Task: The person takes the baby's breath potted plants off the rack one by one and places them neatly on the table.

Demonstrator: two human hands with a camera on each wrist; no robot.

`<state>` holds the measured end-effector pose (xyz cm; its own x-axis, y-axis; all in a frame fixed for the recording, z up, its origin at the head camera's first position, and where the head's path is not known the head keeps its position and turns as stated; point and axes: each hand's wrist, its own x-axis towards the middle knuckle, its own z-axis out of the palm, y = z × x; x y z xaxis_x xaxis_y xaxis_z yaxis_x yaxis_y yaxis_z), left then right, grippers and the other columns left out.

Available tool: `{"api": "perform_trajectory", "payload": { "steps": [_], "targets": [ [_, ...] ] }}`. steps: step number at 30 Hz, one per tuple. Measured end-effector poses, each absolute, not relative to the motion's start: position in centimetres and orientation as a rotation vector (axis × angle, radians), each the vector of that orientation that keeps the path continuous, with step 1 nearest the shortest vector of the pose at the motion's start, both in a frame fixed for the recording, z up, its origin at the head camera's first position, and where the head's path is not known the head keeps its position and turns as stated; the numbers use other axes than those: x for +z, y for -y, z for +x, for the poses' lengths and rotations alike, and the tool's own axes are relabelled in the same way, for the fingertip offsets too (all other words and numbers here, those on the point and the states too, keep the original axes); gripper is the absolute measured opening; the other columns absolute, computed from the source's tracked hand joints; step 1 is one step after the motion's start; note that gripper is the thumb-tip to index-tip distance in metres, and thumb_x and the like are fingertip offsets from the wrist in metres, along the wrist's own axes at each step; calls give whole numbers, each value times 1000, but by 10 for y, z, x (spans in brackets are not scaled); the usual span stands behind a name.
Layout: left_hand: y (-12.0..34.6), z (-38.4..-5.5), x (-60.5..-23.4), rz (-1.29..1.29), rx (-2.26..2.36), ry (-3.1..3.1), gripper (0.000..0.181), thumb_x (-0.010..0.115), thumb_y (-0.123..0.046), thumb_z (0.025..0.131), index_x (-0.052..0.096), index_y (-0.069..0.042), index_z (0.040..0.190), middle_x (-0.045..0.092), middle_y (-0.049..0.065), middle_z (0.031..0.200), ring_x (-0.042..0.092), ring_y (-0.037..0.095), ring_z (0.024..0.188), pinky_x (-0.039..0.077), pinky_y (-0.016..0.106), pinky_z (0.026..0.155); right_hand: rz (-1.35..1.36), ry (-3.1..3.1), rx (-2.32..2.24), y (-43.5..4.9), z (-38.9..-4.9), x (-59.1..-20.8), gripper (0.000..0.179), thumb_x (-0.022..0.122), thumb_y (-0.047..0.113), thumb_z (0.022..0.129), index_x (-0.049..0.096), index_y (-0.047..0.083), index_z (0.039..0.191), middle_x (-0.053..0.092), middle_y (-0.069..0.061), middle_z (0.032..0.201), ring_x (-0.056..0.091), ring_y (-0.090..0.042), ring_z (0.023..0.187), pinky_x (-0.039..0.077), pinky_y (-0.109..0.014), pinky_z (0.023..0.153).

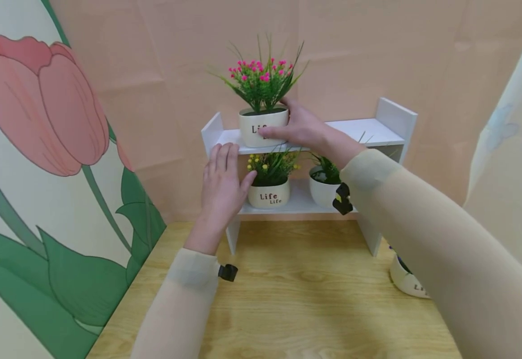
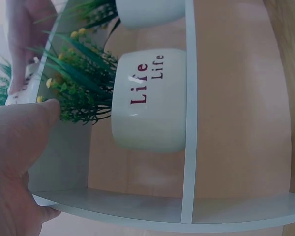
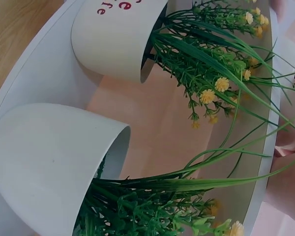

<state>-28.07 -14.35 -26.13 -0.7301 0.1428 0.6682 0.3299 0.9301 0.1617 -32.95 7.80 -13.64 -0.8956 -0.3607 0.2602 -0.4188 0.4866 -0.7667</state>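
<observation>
A white oval pot [image 1: 249, 130] of pink artificial flowers [image 1: 261, 72] is at the left end of the white shelf unit's [image 1: 355, 128] top board. My right hand [image 1: 308, 127] grips this pot from its right side, thumb across the lettered front. My left hand [image 1: 222, 184] touches the front left corner of the top board, fingers extended upward and thumb spread. Close to that thumb, on the lower board, stands a yellow-flowered pot [image 2: 150, 118] with "Life" lettering. A plain white pot [image 3: 49, 162] with grassy leaves stands right of it, partly behind my right forearm.
Another lettered pot [image 1: 406, 281] sits on the wooden table [image 1: 297, 294] at the right, partly hidden by my right sleeve. A tulip-printed panel [image 1: 63, 164] borders the table on the left. Behind the shelf hangs a pinkish backdrop [image 1: 342, 55].
</observation>
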Motion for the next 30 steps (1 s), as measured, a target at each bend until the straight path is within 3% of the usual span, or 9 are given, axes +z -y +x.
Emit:
{"api": "perform_trajectory", "payload": {
  "steps": [11, 30],
  "targets": [
    [144, -281, -261, -333, -354, 2399, 78, 64, -49, 111, 29, -8, 169, 33, 15, 173, 16, 35, 167, 18, 54, 135, 603, 2661, 1311, -75, -329, -137, 119, 89, 54, 92, 16, 12, 177, 56, -15, 156, 57, -29, 138, 45, -46, 121],
    [146, -284, -263, -356, -370, 2377, 78, 66, -46, 111, 32, -4, 168, 35, 17, 172, 17, 37, 166, 17, 53, 136, 617, 2565, 1374, -88, -309, -128, 110, 94, 48, 90, 29, 18, 173, 61, -10, 151, 63, -25, 129, 50, -42, 114]
  ]
}}
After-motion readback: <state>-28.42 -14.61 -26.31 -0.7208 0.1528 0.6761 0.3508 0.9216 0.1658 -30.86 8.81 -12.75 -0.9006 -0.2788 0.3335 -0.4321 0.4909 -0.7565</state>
